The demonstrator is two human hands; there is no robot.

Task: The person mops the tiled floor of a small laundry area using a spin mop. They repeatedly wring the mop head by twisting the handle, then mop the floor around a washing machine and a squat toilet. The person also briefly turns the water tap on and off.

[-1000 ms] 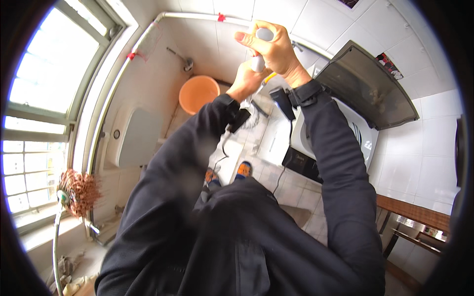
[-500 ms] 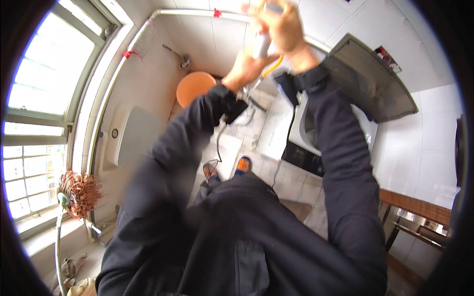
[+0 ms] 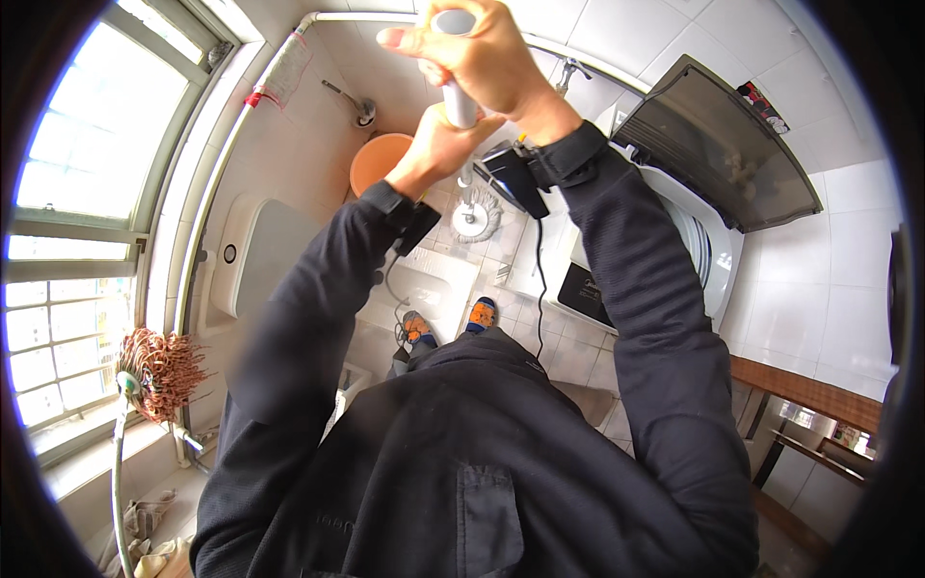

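Both hands grip one upright mop [image 3: 461, 108] with a white pole and a grey rounded top. My right hand [image 3: 487, 63] wraps round the pole just below its top end, thumb pointing left. Lower down, my left hand [image 3: 436, 146] is closed round the same pole. Beneath them the round mop head [image 3: 472, 221], a white disc with a grey-white fringe, appears to be on the tiled floor. Parts of the lower pole are hidden by my left hand. Dark boxes with cables are strapped to both my wrists.
An orange basin [image 3: 379, 162] stands beyond my left hand. A white squat toilet pan [image 3: 434, 279] lies near my feet. At right is a washing machine with its dark lid [image 3: 723, 144] raised. A brown-stranded mop [image 3: 159, 374] leans by the window; a wooden table [image 3: 809, 393] stands right.
My hands have moved left and somewhat nearer, carrying the pole with them. The mop head, hard to make out earlier, now shows clearly below my hands.
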